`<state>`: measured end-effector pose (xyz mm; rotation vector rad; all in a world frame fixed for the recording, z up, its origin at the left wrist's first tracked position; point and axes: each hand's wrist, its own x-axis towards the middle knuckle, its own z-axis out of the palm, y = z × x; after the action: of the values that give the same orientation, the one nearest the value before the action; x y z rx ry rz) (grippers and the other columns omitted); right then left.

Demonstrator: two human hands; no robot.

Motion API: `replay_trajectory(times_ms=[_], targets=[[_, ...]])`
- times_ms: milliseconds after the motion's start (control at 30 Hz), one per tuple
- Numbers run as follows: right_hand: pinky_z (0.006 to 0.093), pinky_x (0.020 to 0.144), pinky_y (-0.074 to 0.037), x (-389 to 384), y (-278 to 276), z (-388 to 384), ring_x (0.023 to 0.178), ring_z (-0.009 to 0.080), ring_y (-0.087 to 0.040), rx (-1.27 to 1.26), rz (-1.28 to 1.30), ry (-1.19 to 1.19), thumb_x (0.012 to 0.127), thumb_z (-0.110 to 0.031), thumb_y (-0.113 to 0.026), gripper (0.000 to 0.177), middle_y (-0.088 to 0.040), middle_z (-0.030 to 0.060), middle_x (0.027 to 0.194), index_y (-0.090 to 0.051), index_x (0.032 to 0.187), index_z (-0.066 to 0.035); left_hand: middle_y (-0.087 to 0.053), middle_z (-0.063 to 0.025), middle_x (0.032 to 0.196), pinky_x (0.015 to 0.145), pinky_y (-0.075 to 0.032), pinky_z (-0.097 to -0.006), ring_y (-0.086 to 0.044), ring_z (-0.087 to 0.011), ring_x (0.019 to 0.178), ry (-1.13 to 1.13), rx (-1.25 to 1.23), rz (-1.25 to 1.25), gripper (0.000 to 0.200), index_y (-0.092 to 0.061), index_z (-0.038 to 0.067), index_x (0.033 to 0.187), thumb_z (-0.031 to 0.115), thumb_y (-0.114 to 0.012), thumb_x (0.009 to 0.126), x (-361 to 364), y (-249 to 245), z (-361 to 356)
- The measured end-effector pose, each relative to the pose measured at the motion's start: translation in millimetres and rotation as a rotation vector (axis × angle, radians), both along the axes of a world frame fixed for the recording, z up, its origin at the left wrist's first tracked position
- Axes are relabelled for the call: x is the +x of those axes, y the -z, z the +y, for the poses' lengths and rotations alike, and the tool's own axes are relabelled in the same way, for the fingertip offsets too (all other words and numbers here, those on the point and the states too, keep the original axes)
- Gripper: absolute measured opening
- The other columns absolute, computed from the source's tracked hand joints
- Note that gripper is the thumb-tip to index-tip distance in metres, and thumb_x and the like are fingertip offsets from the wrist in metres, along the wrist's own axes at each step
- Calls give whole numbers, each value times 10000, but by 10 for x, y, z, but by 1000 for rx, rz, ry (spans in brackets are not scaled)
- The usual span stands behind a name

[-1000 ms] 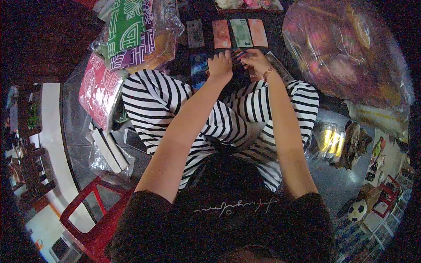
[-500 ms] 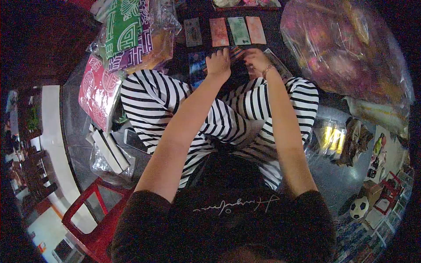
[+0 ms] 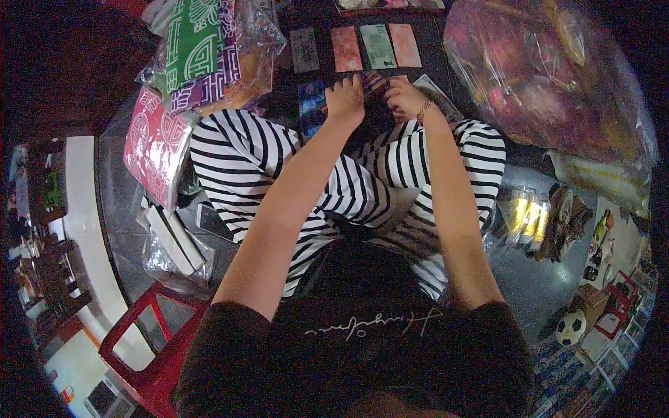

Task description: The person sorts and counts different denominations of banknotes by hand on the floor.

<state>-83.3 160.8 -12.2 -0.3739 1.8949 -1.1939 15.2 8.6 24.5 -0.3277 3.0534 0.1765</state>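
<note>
on the floor before the striped trousers | banded piece: between both hands | left hand: fingers curled over its near end, hold hidden from me | right hand: half curled by the far end, can't tell if gripping | four paper slips: side by side beyond

Four paper slips line a dark tiled floor just beyond the fingers of both hands. A blue sheet lies beside the left hand's fingers, a large plastic-wrapped bundle well right of the right hand's.
</note>
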Motion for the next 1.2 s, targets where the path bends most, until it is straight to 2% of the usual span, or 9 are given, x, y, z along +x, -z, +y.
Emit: replay_trajectory(times_ms=[167,267,367,600,667,800,967,1067,1200], targets=[[282,517,-446,50,-177,-41,649,138,-524,112,160,40,723,14,-517,654,-576,72,963,-286,1330,-61,-523,-125,1098,825,-418,-449,-525,-291,1029,-5,12,-9,493,-358,54,1229,173,-527,781,-18,-4,-6],[283,520,-445,103,-203,-23,658,129,-523,36,74,31,724,6,-527,650,-573,86,991,-283,1324,-39,-521,-125,1105,825,-418,-449,-529,-293,1020,9,3,2,484,-352,55,1237,167,-509,793,-7,22,-15],[286,523,-444,95,-200,-6,645,134,-526,-94,213,-88,725,1,-536,659,-576,97,988,-272,1328,-32,-558,-96,1007,759,-419,-441,-556,-274,950,6,0,151,327,-442,74,1100,159,-523,794,-8,72,-10],[274,536,-451,100,-189,5,670,134,-532,-103,93,-14,718,-1,-556,660,-586,103,950,-283,1319,-33,-547,-110,1037,788,-419,-448,-552,-285,964,8,-1,112,323,-424,76,1124,175,-482,822,0,15,-3],[275,511,-444,55,-63,38,671,131,-533,-102,317,-117,720,0,-568,688,-592,107,936,-260,1334,-27,-538,-130,1065,810,-425,-457,-546,-298,989,7,36,54,370,-401,66,1170,151,-464,815,0,-30,3],[282,487,-434,82,-199,4,646,137,-531,-52,59,-105,727,-8,-579,685,-586,112,971,-266,1336,-41,-542,-131,1057,806,-426,-466,-543,-302,994,-2,39,61,366,-404,61,1149,138,-482,800,9,-9,-3],[278,433,-406,18,129,12,535,120,-498,-120,160,100,744,-30,-587,545,-559,89,945,-368,1243,-56,-540,-132,1057,799,-428,-474,-545,-303,993,10,26,79,379,-400,53,1151,134,-492,793,9,-7,-2],[284,363,-355,163,-388,-24,449,110,-451,-15,67,0,741,-37,-591,474,-526,62,874,-397,1173,-43,-541,-133,1056,797,-430,-473,-547,-304,991,13,17,57,380,-398,55,1152,137,-493,794,2,-11,-3],[295,309,-298,151,-319,-40,388,113,-404,-28,74,31,737,-51,-603,408,-485,42,841,-432,1107,-43,-544,-133,1046,790,-430,-472,-550,-308,980,13,23,57,387,-389,59,1167,147,-487,803,11,-1,-4]])
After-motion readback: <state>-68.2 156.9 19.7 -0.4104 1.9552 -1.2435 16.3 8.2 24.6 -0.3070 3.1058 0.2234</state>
